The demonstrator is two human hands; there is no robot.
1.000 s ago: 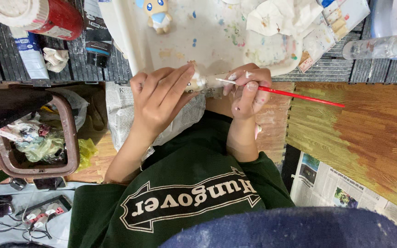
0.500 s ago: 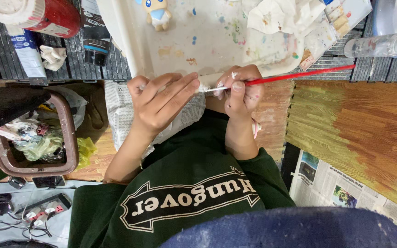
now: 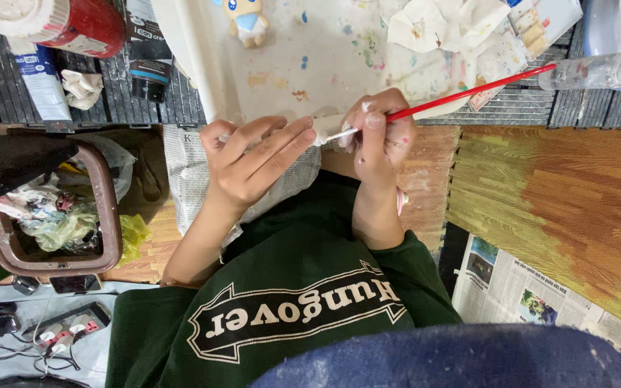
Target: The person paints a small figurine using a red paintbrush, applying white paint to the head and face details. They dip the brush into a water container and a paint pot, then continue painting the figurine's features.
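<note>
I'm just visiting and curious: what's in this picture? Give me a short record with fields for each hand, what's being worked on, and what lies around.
left hand: the left hand holds a small white object, mostly hidden by its fingers
right hand: the right hand grips a red-handled paintbrush, bristles at the white object
work surface: a paint-spattered white board
on the board: a small painted figurine and crumpled tissues
nearby: a black paint tube, a brown waste bin with rubbish, newspaper on the floor
</note>
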